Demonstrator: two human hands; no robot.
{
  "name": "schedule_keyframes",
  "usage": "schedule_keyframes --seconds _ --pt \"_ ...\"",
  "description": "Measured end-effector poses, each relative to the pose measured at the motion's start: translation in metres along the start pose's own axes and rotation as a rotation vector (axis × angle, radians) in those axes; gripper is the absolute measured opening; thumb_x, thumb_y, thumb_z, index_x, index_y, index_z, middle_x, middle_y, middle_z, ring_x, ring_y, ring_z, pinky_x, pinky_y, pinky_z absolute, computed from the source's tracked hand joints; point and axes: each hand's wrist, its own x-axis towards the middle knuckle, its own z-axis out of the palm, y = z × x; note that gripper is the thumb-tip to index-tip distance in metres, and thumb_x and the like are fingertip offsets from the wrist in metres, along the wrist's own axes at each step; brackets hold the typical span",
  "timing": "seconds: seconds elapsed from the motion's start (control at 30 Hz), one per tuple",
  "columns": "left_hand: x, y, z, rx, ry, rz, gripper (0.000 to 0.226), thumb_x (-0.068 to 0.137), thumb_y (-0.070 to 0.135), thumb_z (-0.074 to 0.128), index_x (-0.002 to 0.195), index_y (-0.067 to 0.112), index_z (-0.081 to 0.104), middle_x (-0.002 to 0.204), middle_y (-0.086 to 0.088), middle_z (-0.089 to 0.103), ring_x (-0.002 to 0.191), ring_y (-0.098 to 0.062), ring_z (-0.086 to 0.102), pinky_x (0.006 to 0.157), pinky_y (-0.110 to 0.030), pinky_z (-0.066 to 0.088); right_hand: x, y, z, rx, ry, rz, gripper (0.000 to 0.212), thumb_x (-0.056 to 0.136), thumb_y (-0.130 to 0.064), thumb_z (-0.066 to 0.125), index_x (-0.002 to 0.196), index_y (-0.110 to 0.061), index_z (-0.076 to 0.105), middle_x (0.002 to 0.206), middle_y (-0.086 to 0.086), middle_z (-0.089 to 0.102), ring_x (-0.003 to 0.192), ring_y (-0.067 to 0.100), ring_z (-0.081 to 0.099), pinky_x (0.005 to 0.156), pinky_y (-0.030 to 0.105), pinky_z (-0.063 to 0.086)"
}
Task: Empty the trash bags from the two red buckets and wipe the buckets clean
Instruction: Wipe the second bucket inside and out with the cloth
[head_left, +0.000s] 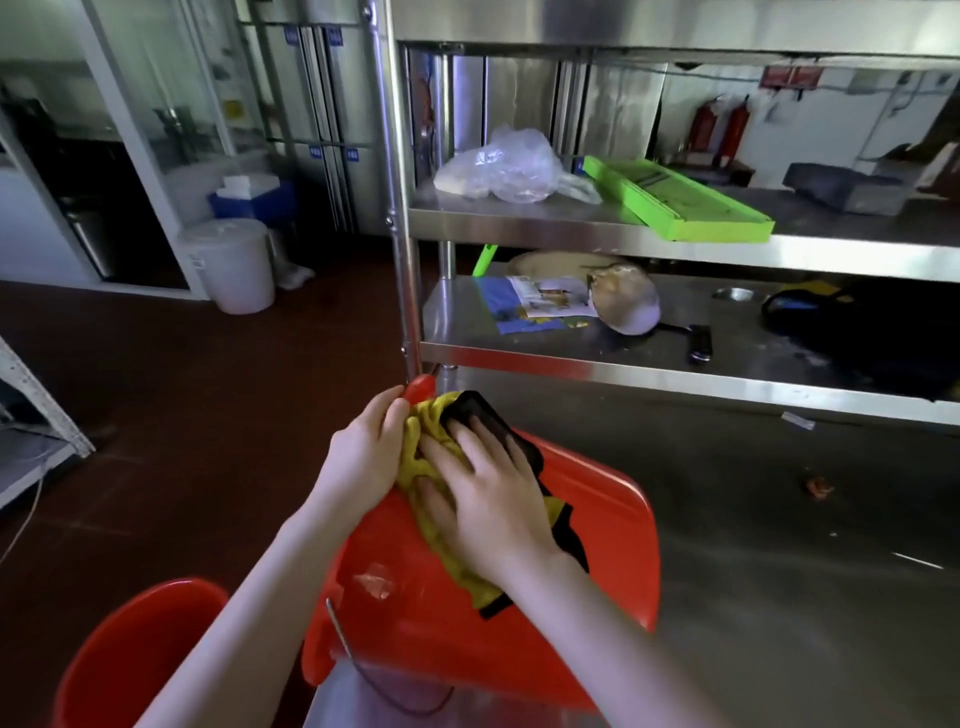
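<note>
An upright bucket (135, 654), red with its mouth up, stands at the lower left, just off the counter's (779, 597) left edge. Beside it, a tipped bucket (597, 545), also red, lies on its side at the counter's front left corner. Its rim points toward the camera and its wire handle (363, 670) hangs down over the front edge. A torn label patch (374, 579) shows on its wall.

The left hand (363, 457) curls round the tipped bucket's far end, fingers bent over the base rim at the edge of a cloth (413, 457). The cloth is yellow with black trim and lies draped along the top of the bucket's wall. The right hand (488, 499) lies flat on the cloth with fingers spread and straight, pressing it against the bucket.

Far off on the floor at the left are a white pail (234, 265) and a blue box (249, 202).

A steel rack (519, 358) rises along the counter's back edge. Its upper shelf carries a clear plastic bag (498, 166) and, to the right, a green tray (680, 202). The lower shelf holds papers (540, 301), a pan (628, 306) tilted on its side, and a black bag (857, 332) at the right end.
</note>
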Motion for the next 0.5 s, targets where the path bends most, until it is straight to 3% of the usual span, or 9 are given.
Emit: schedule_keyframes --seconds 0.1,0.17,0.27,0.33,0.4,0.43,0.5 --pt "-0.005 -0.006 -0.002 0.044 0.058 0.024 0.042 0.1 0.048 0.034 0.139 0.039 0.048 0.1 0.007 0.068 0.068 -0.003 0.055 0.059 -0.017 0.043 -0.01 0.038 -0.01 -0.037 -0.013 0.129 0.044 0.096 -0.049 0.037 0.129 -0.028 0.057 0.126 0.002 0.062 0.117 0.026 0.057 0.097 0.039 0.046" --pt "-0.015 -0.011 -0.003 0.008 0.086 0.011 0.043 0.1 0.049 0.034 0.139 0.039 0.047 0.074 0.013 0.062 0.053 -0.004 0.056 0.045 -0.016 0.045 -0.022 0.076 -0.02 -0.068 -0.052 0.375 0.039 0.095 -0.051 0.037 0.119 -0.029 0.058 0.112 0.002 0.066 0.1 0.028 0.062 0.082 0.037 0.049" --pt "-0.029 -0.014 0.001 -0.04 0.142 0.023 0.043 0.101 0.048 0.035 0.14 0.037 0.047 0.058 0.015 0.054 0.048 0.01 0.055 0.045 -0.012 0.045 -0.033 0.113 -0.034 0.044 -0.241 0.671 0.04 0.095 -0.057 0.027 0.119 -0.035 0.051 0.115 -0.006 0.061 0.101 0.023 0.059 0.08 0.038 0.05" --pt "-0.034 -0.011 0.006 -0.054 0.175 0.026 0.042 0.101 0.045 0.037 0.14 0.033 0.05 0.054 0.018 0.051 0.047 0.018 0.05 0.046 -0.006 0.042 -0.024 0.109 -0.032 -0.008 -0.26 0.646 0.041 0.096 -0.055 0.027 0.123 -0.034 0.05 0.125 -0.007 0.057 0.111 0.022 0.056 0.088 0.039 0.047" --pt "-0.033 -0.007 0.01 -0.075 0.196 0.028 0.042 0.102 0.042 0.038 0.139 0.029 0.052 0.063 0.019 0.058 0.057 0.022 0.053 0.049 -0.003 0.04 -0.009 0.082 -0.023 -0.094 -0.197 0.488 0.041 0.096 -0.052 0.029 0.125 -0.034 0.051 0.131 -0.009 0.053 0.118 0.021 0.053 0.097 0.04 0.042" --pt "-0.03 -0.005 0.012 -0.078 0.201 0.027 0.041 0.102 0.041 0.038 0.139 0.029 0.052 0.08 0.015 0.067 0.072 0.018 0.059 0.057 -0.003 0.039 -0.002 0.061 -0.018 -0.102 -0.16 0.397 0.042 0.095 -0.052 0.029 0.127 -0.034 0.051 0.132 -0.009 0.053 0.119 0.022 0.053 0.099 0.042 0.041" --pt "-0.021 0.001 0.016 -0.083 0.214 -0.002 0.041 0.102 0.04 0.039 0.139 0.028 0.053 0.12 0.0 0.068 0.111 -0.011 0.061 0.079 -0.019 0.041 0.006 0.017 -0.006 -0.072 -0.054 0.238 0.045 0.094 -0.051 0.031 0.129 -0.034 0.053 0.13 -0.006 0.056 0.118 0.026 0.054 0.099 0.048 0.041"
